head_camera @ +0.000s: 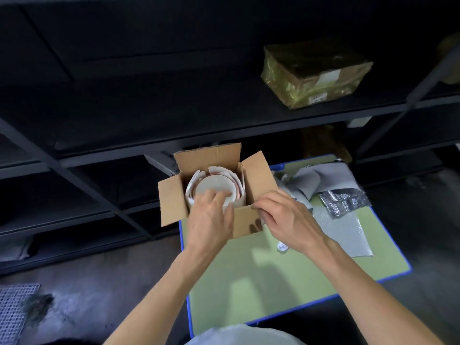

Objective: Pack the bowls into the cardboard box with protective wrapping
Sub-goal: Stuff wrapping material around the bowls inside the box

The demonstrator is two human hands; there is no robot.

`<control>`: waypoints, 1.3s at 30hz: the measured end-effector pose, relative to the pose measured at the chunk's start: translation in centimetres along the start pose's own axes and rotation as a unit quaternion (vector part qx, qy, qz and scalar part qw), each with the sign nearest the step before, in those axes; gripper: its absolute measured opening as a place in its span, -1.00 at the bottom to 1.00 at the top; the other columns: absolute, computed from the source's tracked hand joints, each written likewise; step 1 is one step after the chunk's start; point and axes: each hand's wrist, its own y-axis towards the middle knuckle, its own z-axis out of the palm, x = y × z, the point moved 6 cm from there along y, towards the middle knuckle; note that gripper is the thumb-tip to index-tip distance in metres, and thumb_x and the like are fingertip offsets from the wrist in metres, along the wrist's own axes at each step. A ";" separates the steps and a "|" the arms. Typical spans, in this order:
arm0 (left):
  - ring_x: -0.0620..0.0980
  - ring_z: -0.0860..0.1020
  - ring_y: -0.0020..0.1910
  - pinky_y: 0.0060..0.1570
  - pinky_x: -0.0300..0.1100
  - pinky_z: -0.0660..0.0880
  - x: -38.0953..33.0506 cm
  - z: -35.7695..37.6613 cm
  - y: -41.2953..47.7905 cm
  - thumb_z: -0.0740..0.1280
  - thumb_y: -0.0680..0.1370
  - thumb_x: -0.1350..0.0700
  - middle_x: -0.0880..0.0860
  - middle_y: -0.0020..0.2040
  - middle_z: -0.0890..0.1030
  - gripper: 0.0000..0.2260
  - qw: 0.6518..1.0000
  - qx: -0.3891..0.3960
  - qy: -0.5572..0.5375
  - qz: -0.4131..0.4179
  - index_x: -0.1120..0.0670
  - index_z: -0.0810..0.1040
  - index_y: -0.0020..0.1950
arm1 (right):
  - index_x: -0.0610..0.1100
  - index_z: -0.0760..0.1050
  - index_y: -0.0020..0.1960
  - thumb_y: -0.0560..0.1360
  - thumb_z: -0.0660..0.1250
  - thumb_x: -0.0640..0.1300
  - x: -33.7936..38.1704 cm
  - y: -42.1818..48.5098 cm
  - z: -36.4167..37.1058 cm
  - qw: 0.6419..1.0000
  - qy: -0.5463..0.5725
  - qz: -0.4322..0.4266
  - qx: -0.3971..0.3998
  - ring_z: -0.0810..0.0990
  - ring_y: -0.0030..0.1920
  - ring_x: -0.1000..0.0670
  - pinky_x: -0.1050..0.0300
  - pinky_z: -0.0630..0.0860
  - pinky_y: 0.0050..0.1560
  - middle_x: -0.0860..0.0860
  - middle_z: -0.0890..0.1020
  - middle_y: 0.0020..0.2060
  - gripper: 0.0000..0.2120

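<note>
An open cardboard box (171, 197) stands at the far left corner of a green table (268, 277), its flaps spread out. Inside sits a white bowl (219, 186) with white wrapping sheets (191, 185) standing up around it. My left hand (211, 217) reaches over the near edge, its fingers lying on the bowl's near rim. My right hand (283, 217) pinches the near flap of the box at its right corner.
Crumpled grey and silver wrapping sheets (341, 195) lie on the right of the table, with a small white roll (282, 246) near my right wrist. Dark shelving (149, 125) rises behind the box; a wrapped parcel (316, 73) sits on it.
</note>
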 end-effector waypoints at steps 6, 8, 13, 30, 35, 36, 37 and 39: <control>0.07 0.48 -0.13 -0.12 -0.01 0.45 -5.9 4.2 -1.8 0.34 0.58 0.18 0.01 -0.09 0.56 -0.90 0.994 0.034 -0.047 0.087 0.09 0.62 0.06 | -0.03 0.61 0.02 0.55 0.33 -0.20 -4.3 -3.2 -0.5 0.998 0.014 0.047 0.039 0.54 -0.02 -0.04 0.18 0.38 -0.16 0.10 0.61 -0.08 -0.88; 0.10 0.51 -0.12 -0.12 0.03 0.48 -7.0 6.1 -2.3 0.32 0.58 0.15 0.04 -0.08 0.57 -0.87 0.993 0.070 -0.059 0.079 0.08 0.61 0.10 | -0.02 0.61 0.07 0.56 0.33 -0.18 -6.3 -4.5 -0.1 0.996 0.029 0.061 0.062 0.54 0.01 -0.02 0.14 0.44 -0.13 0.09 0.60 -0.05 -0.85; 0.08 0.53 -0.11 -0.14 -0.02 0.49 -9.3 10.8 -3.6 0.27 0.58 0.10 0.01 -0.07 0.56 -0.83 0.985 0.156 -0.044 0.067 0.02 0.58 0.13 | 0.04 0.57 0.19 0.59 0.31 -0.07 -12.1 -7.9 1.7 0.985 0.038 0.120 0.121 0.53 0.15 0.04 0.06 0.51 0.01 0.15 0.58 0.08 -0.81; 0.16 0.48 0.10 0.12 0.01 0.45 -9.5 18.9 -2.1 0.22 0.60 0.07 0.08 0.17 0.49 -0.62 0.972 0.222 0.023 -0.071 0.02 0.41 0.42 | 0.02 0.44 0.40 0.61 0.24 -0.06 -24.1 -8.7 2.5 0.961 0.042 0.175 0.208 0.45 0.34 0.03 0.03 0.44 0.26 0.09 0.50 0.34 -0.63; 0.16 0.47 0.03 0.07 0.01 0.44 -9.9 19.1 -0.6 0.22 0.59 0.08 0.08 0.09 0.48 -0.76 0.974 0.208 0.032 -0.078 0.07 0.49 0.24 | -0.03 0.37 0.47 0.61 0.26 -0.06 -26.9 -5.0 1.3 0.964 0.012 0.184 0.194 0.42 0.37 -0.05 -0.05 0.43 0.29 0.01 0.45 0.38 -0.57; 0.15 0.46 0.02 0.04 0.01 0.43 -10.0 19.2 -0.2 0.22 0.59 0.08 0.08 0.08 0.48 -0.78 0.976 0.202 0.034 -0.079 0.08 0.49 0.20 | -0.04 0.35 0.49 0.61 0.25 -0.07 -27.5 -4.2 1.2 0.963 0.006 0.184 0.195 0.40 0.39 -0.06 -0.06 0.43 0.29 0.00 0.43 0.39 -0.56; 0.14 0.45 0.01 0.02 0.01 0.43 -10.2 19.1 0.2 0.23 0.59 0.10 0.08 0.06 0.47 -0.81 0.977 0.195 0.035 -0.080 0.10 0.49 0.17 | -0.06 0.33 0.50 0.62 0.25 -0.07 -28.0 -3.4 1.1 0.964 0.001 0.184 0.194 0.39 0.39 -0.06 -0.06 0.43 0.30 -0.01 0.42 0.40 -0.54; 0.14 0.43 -0.01 0.00 -0.01 0.41 -10.4 19.1 1.0 0.24 0.58 0.13 0.09 0.02 0.46 -0.83 0.980 0.180 0.038 -0.083 0.13 0.49 0.14 | -0.10 0.30 0.52 0.62 0.26 -0.03 -28.6 -1.8 1.1 0.964 -0.007 0.182 0.192 0.36 0.40 -0.09 -0.07 0.41 0.32 -0.04 0.39 0.42 -0.50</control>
